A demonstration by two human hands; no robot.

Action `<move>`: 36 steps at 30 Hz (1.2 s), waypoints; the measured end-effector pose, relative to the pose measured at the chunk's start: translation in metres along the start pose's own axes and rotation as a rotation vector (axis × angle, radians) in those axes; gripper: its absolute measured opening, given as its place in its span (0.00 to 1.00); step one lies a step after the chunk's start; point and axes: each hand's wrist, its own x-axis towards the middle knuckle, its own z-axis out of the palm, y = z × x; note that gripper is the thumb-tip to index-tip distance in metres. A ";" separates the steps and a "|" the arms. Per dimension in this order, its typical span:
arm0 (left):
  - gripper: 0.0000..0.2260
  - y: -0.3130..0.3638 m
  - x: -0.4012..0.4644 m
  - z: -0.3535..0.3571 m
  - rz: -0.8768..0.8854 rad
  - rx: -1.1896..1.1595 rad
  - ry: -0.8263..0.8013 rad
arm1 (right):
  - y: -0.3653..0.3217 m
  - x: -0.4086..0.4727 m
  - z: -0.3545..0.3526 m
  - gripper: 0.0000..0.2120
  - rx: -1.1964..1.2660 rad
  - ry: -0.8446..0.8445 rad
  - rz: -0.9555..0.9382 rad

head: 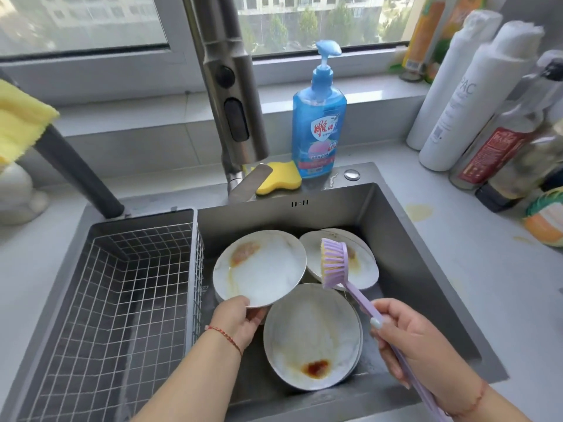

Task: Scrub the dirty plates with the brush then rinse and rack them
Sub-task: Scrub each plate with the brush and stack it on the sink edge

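Wire rack (122, 287) seated in left part of sink (396, 233). Stained plate (259, 268) gripped at near rim by left hand (236, 322), tilted above sink floor. Two more dirty plates (313, 336) laid in basin. Brush (333, 261) clasped by handle in right hand (417, 339), bristles faced toward held plate, not touching. Soap bottle (318, 126) stood behind sink.
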 end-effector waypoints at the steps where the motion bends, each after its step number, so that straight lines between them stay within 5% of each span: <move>1: 0.24 0.000 -0.005 -0.002 0.015 0.015 -0.029 | -0.003 0.000 0.003 0.07 -0.027 -0.007 -0.012; 6: 0.18 -0.004 -0.027 -0.025 0.067 0.049 -0.161 | -0.024 -0.001 0.023 0.14 -0.290 -0.039 -0.032; 15: 0.18 -0.009 -0.068 -0.055 0.121 0.192 -0.384 | -0.038 -0.020 0.053 0.24 -1.218 -0.189 -0.211; 20: 0.20 -0.014 -0.075 -0.058 0.157 0.217 -0.422 | -0.033 -0.023 0.093 0.22 -1.294 -0.280 -0.238; 23: 0.17 -0.017 -0.079 -0.060 0.160 0.233 -0.470 | -0.044 0.008 0.105 0.25 -1.411 -0.171 -0.266; 27: 0.17 -0.012 -0.075 -0.064 0.172 0.234 -0.441 | -0.067 0.025 0.081 0.17 -1.450 -0.093 -0.126; 36: 0.19 -0.006 -0.070 -0.061 0.198 0.275 -0.406 | -0.055 -0.019 0.109 0.22 -1.503 -0.357 -0.130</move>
